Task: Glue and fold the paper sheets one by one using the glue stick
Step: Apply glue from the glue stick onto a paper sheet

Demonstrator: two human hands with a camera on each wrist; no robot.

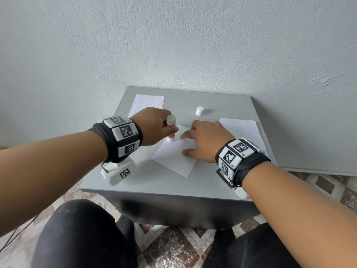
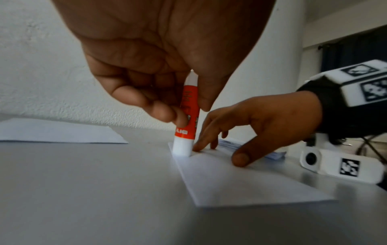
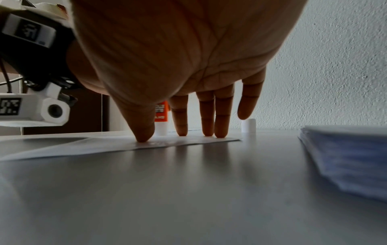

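- A folded white sheet lies flat at the far left of the grey surface, partly behind the left hand in the head view.
- The left hand grasps the glue stick: its grip is curled round the barrel, thumb on one side and fingers on the other.
- The glue stick stands nearly upright, orange-red label in the middle, white at both ends; its lower end touches the far left corner of the paper sheet.
- This paper sheet lies flat in the middle of the surface, turned at an angle to the surface's edges, white and uncreased as far as can be told.
- The right hand rests on the sheet's right side, its grip released: straight fingers and the thumb press down on the paper, just beside the glue stick; the little finger is lifted off.
- A white cap stands alone behind the hands, apart from the sheet.
- A stack of white sheets sits at the right, near the right hand, its edges slightly uneven.
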